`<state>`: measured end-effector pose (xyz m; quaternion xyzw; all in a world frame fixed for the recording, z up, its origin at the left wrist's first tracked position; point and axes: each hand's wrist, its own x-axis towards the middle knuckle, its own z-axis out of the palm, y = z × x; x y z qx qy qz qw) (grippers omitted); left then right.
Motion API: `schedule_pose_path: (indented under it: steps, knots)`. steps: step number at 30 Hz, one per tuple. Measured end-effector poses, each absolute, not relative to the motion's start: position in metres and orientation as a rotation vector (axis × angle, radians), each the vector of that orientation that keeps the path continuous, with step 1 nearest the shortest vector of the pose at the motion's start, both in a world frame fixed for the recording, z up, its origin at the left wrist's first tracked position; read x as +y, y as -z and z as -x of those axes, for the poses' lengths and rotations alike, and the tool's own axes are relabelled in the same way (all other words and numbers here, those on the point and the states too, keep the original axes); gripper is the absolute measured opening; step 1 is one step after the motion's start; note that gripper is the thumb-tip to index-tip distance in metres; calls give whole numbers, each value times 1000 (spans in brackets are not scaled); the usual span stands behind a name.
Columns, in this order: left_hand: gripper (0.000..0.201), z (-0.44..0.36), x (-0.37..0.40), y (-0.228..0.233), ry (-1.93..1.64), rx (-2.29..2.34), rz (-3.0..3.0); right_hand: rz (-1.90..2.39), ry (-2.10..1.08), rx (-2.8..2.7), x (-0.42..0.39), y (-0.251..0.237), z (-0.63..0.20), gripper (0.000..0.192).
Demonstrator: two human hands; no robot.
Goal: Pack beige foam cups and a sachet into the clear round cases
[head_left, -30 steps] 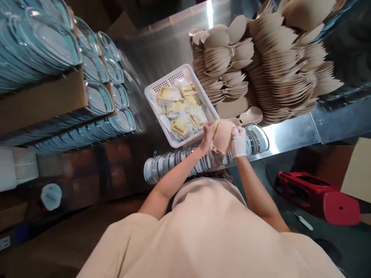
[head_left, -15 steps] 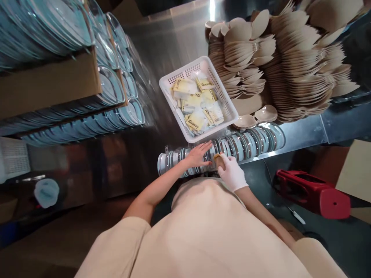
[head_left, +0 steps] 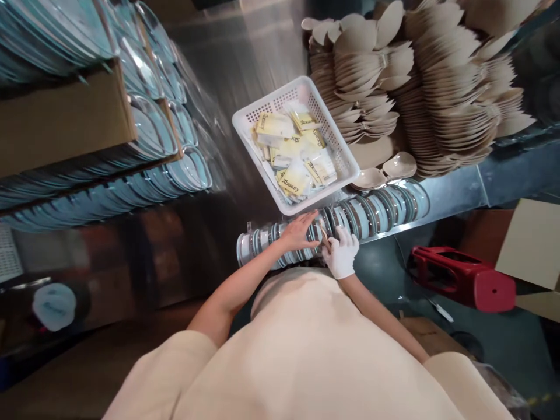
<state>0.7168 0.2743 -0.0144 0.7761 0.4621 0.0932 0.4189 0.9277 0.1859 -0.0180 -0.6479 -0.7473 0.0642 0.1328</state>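
A long row of round, clear-edged discs (head_left: 380, 211) stands on edge along the front of the metal table, with white and brown layers showing between them. My bare left hand (head_left: 300, 232) rests on the row left of its middle, fingers stretched out and apart. My right hand (head_left: 342, 254), in a white glove, is just right of it against the row. Its thumb side is closed on a thin brown piece (head_left: 324, 235), seen nearly edge-on between two discs; the other fingers are partly raised. The lower part of that piece is hidden by the glove.
A white perforated basket (head_left: 242, 119) of yellow-and-white packets (head_left: 294, 179) stands behind the row. At right are stacked brown double-cupped pieces (head_left: 455, 111). Left are cartons (head_left: 65, 119) of clear round lids (head_left: 192, 169). A red device (head_left: 464, 277) sits lower right.
My right hand has turned and moved slightly left, bringing the brown piece from flat-facing to edge-on among the discs. My left hand stays on the row. The view has shifted slightly.
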Motion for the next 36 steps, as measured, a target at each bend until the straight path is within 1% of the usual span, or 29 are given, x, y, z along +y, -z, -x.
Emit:
schedule_pose_path:
  steps: [2, 3, 5, 7, 9, 11, 13, 16, 18, 20, 22, 23, 25, 27, 29, 32, 34, 36]
  knots:
    - [103, -716, 273, 15, -267, 1176, -1926, 1921, -232, -2171, 192, 14, -919, 11]
    - [100, -715, 271, 15, -283, 1180, -1926, 1930, -268, -2160, 196, 12, -914, 8]
    - [83, -714, 268, 16, -308, 1182, -1953, 1912, -368, -2102, 199, 5, -908, 3]
    - [58, -713, 266, 16, -316, 1172, -2008, 1873, -492, -1977, 192, -7, -912, 5]
    - [40, -713, 264, 14, -311, 1140, -2069, 1893, -600, -1750, 172, -28, -928, 7]
    - [33, -713, 264, 11, -297, 1085, -2134, 2000, -714, -1437, 145, -54, -958, 9]
    - [29, -716, 266, 6, -262, 1014, -2212, 2087, -932, -1113, 119, -79, -994, 12]
    - [26, -725, 270, -1, -150, 828, -2322, 1960, -1514, -814, 96, -103, -1035, 32]
    - [31, -734, 273, -5, -69, 674, -2363, 1806, -1847, -786, 92, -107, -1041, 41]
    - [35, -742, 275, -6, -12, 569, -2384, 1693, -2036, -851, 92, -105, -1034, 55]
    - [32, -748, 277, -6, 21, 528, -2398, 1620, -2142, -916, 92, -101, -1024, 72]
    - [30, -750, 277, -6, 33, 520, -2405, 1604, -2169, -928, 91, -99, -1020, 77]
    - [25, -750, 278, -5, 46, 510, -2416, 1628, -2138, -916, 88, -98, -1017, 81]
    - [19, -748, 279, -3, 30, 513, -2418, 1722, -1956, -925, 86, -97, -1014, 78]
    - [18, -746, 278, -1, -11, 525, -2399, 1876, -1599, -1013, 92, -95, -1002, 70]
    - [17, -746, 275, 4, -72, 546, -2336, 2106, -992, -1294, 115, -86, -962, 54]
    - [15, -747, 272, 8, -100, 562, -2298, 2215, -774, -1536, 138, -73, -927, 48]
    - [20, -748, 271, 11, -118, 580, -2263, 2260, -719, -1757, 161, -56, -895, 44]
